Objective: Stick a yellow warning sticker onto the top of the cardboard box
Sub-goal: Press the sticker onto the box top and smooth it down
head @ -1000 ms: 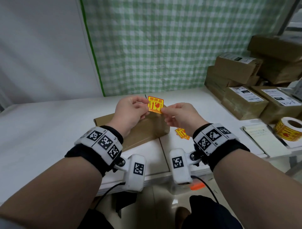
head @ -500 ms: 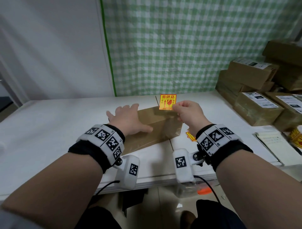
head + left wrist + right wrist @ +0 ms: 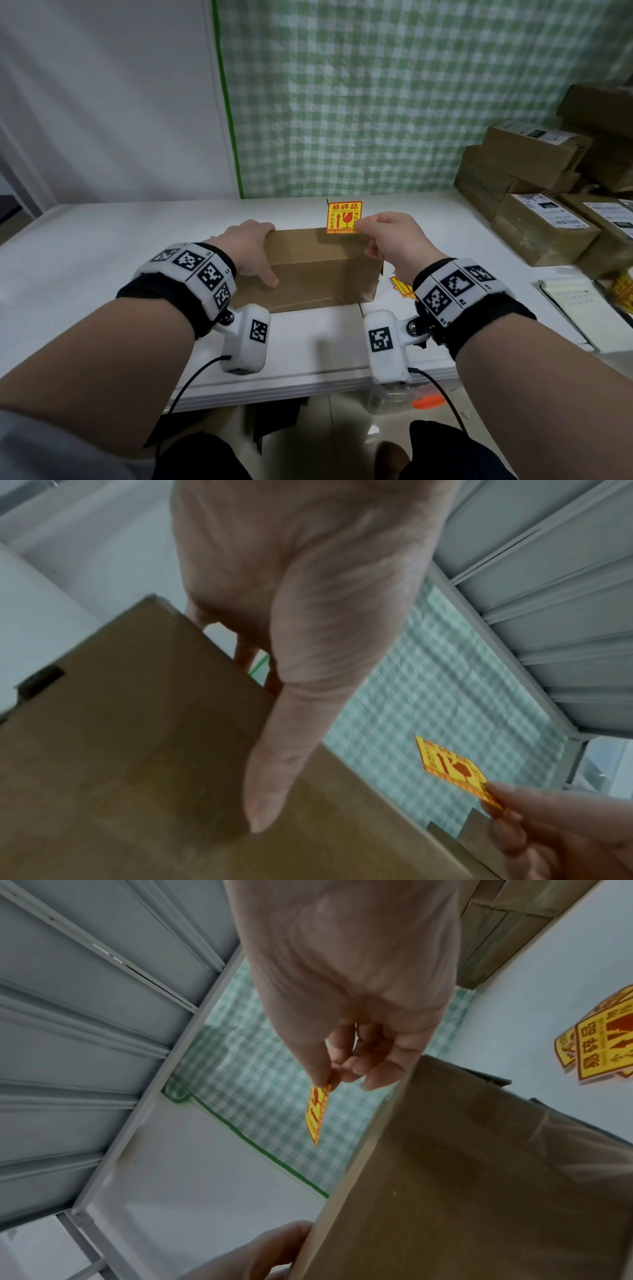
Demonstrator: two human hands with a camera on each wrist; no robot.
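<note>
A brown rectangular cardboard box (image 3: 318,267) sits on the white surface (image 3: 85,246) near its front edge, roughly at the middle of its width. The left hand (image 3: 251,248) grasps the box's left end: the fingers curl over the far top edge while the thumb (image 3: 270,777) lies straight against the near side face. The right hand (image 3: 390,240) hovers over the box's right end, its grip pinching the lower right corner of a square yellow warning sticker with red print (image 3: 344,216) between thumb and forefinger; the other fingers are curled in. The sticker stands upright in the air above the box's far right top edge, and whether its bottom edge touches the cardboard cannot be told. From the right wrist it shows nearly edge-on (image 3: 317,1112), clear of the box's top.

A few loose yellow stickers (image 3: 402,287) lie on the surface just right of the box. Stacked brown parcels with white labels (image 3: 544,226) fill the far right corner, and a notepad (image 3: 579,308) lies toward the right front edge.
</note>
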